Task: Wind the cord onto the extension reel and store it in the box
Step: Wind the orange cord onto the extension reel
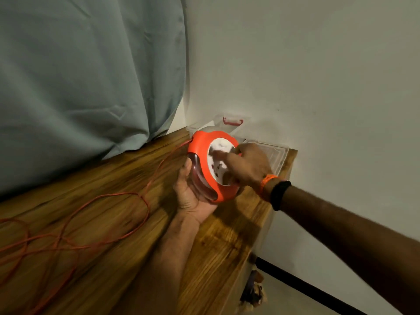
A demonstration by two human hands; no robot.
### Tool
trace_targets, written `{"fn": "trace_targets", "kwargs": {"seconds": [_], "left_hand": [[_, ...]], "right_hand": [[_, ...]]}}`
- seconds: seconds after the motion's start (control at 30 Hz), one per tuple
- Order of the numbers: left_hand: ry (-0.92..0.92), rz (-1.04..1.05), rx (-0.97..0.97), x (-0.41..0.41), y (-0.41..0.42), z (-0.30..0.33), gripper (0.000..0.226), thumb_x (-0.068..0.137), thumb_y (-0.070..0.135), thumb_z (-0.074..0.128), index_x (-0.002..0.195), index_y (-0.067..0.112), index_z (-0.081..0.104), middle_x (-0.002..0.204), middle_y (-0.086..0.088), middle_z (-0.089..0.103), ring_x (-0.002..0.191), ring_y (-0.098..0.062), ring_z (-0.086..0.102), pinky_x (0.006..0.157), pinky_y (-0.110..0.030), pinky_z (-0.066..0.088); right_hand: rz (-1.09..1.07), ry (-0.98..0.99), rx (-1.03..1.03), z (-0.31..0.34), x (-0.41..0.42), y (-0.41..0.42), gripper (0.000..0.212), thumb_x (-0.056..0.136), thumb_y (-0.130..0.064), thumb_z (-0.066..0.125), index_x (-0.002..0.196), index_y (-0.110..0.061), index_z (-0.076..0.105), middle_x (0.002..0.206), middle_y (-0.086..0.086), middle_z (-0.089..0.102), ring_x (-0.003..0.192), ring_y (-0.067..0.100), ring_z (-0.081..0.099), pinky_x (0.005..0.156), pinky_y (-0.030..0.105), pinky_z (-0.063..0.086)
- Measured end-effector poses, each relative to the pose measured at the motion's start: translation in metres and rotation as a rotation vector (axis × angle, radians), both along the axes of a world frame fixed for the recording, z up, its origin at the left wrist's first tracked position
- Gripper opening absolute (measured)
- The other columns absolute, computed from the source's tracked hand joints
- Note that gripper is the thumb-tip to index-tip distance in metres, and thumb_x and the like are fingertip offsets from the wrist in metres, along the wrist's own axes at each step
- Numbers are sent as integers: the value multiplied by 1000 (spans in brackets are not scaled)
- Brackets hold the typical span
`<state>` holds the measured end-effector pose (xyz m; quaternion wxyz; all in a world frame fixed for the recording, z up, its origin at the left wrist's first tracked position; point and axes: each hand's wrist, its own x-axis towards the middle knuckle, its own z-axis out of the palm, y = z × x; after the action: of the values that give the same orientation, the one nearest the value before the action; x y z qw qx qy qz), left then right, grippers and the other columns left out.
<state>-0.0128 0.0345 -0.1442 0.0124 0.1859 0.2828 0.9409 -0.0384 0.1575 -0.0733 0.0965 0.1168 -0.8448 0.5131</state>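
The left hand cups the orange extension reel from beneath, palm up, fingers curled round its clear lower edge, holding it above the wooden bench. The right hand rests on the reel's white socket face, fingers bent and blurred, so what they grip cannot be told. The orange cord leaves the reel's far side and lies in loose loops on the bench, left of both hands. Beyond the hands, against the wall, stands the clear box with a red latch; a clear lid lies just past the right hand.
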Motion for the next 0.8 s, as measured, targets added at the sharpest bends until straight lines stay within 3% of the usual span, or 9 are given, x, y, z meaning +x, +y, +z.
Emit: {"fn": "trace_targets", "kwargs": {"seconds": [0.03, 0.1, 0.2, 0.27, 0.37, 0.4, 0.47, 0.67, 0.8], "left_hand": [[-2, -11, 1, 0, 2, 1, 70, 69, 45, 77, 128, 10, 63, 123, -17, 66, 109, -34, 64, 93, -49, 50], [-17, -21, 9, 1, 2, 1, 69, 71, 45, 75, 128, 8, 62, 116, -18, 68, 101, -33, 66, 91, -48, 51], [-9, -39, 13, 1, 0, 0, 71, 73, 45, 73, 130, 6, 58, 106, -20, 70, 92, -33, 68, 86, -48, 52], [-24, -3, -21, 2, 0, 1, 83, 71, 48, 74, 139, 9, 49, 116, -20, 65, 97, -34, 66, 94, -54, 45], [-54, 49, -13, 2, 0, 2, 88, 66, 50, 76, 142, 15, 48, 134, -17, 58, 117, -38, 59, 96, -57, 43], [-61, 59, -11, 1, -1, 1, 86, 66, 50, 76, 141, 16, 50, 134, -16, 59, 120, -38, 58, 95, -57, 45], [-71, 70, -20, 1, -3, -1, 86, 67, 52, 75, 141, 16, 51, 137, -16, 57, 123, -38, 55, 94, -57, 45], [-69, 50, -14, -1, -1, -2, 92, 66, 51, 76, 144, 13, 45, 146, -20, 46, 135, -42, 42, 112, -63, 24], [-51, 0, -9, -2, -2, -4, 88, 66, 51, 75, 142, 13, 49, 141, -19, 52, 132, -42, 45, 111, -64, 24]], "right_hand": [[15, -313, -253, 0, 0, -5, 51, 69, -52, 68, 93, -6, 70, 58, 8, 70, 51, 23, 65, 42, 25, 47], [88, -567, -481, -1, -2, -8, 44, 77, -41, 69, 103, -5, 65, 49, 5, 63, 45, 18, 62, 35, 17, 38], [161, -570, -441, 4, 0, -2, 40, 86, -38, 64, 105, -4, 59, 55, 7, 68, 50, 19, 63, 35, 16, 38], [162, -539, -328, 12, 3, 6, 43, 87, -42, 63, 102, -2, 57, 62, 13, 74, 39, 14, 59, 35, 15, 38], [84, -188, 121, 23, 9, 18, 51, 87, -51, 58, 90, -2, 69, 65, 7, 76, 39, 12, 61, 40, 20, 47], [47, 6, 300, 25, 10, 23, 50, 86, -54, 58, 89, -6, 73, 68, 4, 77, 50, 13, 67, 51, 25, 55], [40, 327, 565, 27, 16, 30, 45, 83, -56, 62, 102, -17, 71, 80, 1, 77, 76, 20, 71, 73, 36, 59], [202, 635, 830, 21, 11, 33, 64, 80, -64, 59, 136, -36, 48, 102, -3, 77, 94, 27, 69, 77, 37, 57], [244, 744, 791, 9, 2, 30, 67, 84, -63, 57, 142, -32, 44, 98, 4, 77, 85, 30, 68, 74, 38, 56]]}}
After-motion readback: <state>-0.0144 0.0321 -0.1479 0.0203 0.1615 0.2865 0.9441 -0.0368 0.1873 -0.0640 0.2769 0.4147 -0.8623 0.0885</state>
